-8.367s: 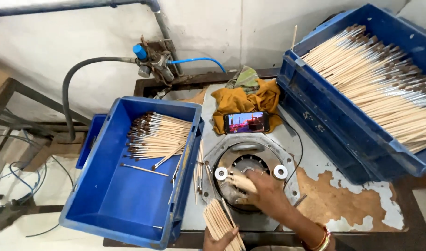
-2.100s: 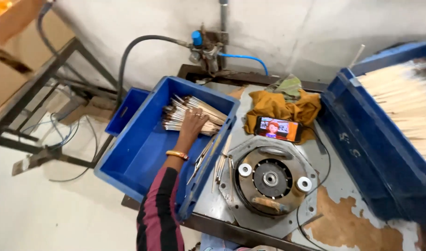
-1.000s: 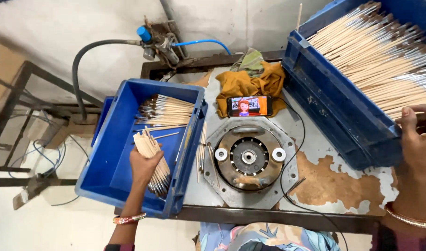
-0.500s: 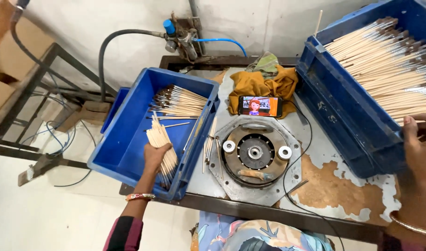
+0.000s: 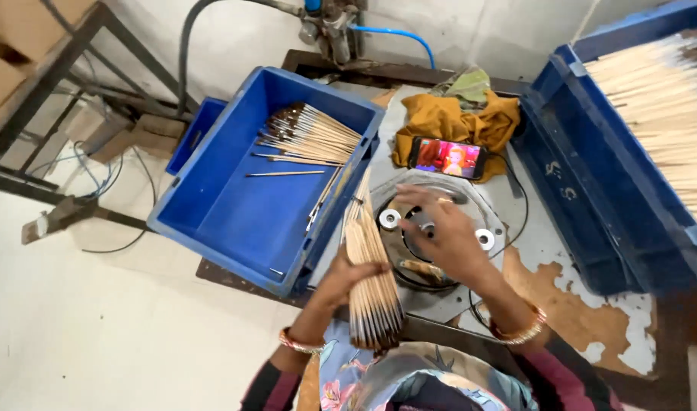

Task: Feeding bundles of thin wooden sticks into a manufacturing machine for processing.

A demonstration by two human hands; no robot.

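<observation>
Far left: bare floor, metal frame legs, loose cables. Next, the left blue crate (image 5: pixel 211 228) sits on the tabletop (image 5: pixel 569 312) edge, holding a pile of finished brushes (image 5: pixel 310 133) with dark tips at its far end and a few strays on its floor. Just right of the crate's near corner, the left hand (image 5: pixel 348 278) is closed round a bundle of brush sticks (image 5: pixel 371 281), wrist bent up, thumb across the front, bangle at the forearm. Bundle stands nearly upright, dark ends down toward the person's lap, pale ends fanning up toward the crate rim. Judged: thin wooden sticks, light, stiff singly but loose as a bunch; smooth, so apt to slide out endwise or splay if the grip slackens. Best held about mid-length as now, with fingers wrapped full round; the tipped ends look the delicate part. Right of it, the right hand (image 5: pixel 440 232) reaches forward, palm down, fingers spread over the round metal fixture (image 5: pixel 478 221) with its two pale rollers; wrist low, bangles on the forearm. Whether it pinches a single stick cannot be told; the fingers hide it. Behind the fixture, a phone (image 5: pixel 449 158) with lit screen leans on a mustard cloth (image 5: pixel 455 118). Hose and valve fittings at the wall beyond. Far right: the right blue crate (image 5: pixel 592 190) heaped with pale raw sticks (image 5: pixel 660 99), well apart from both hands. Tabletop paint is peeling near the front.
</observation>
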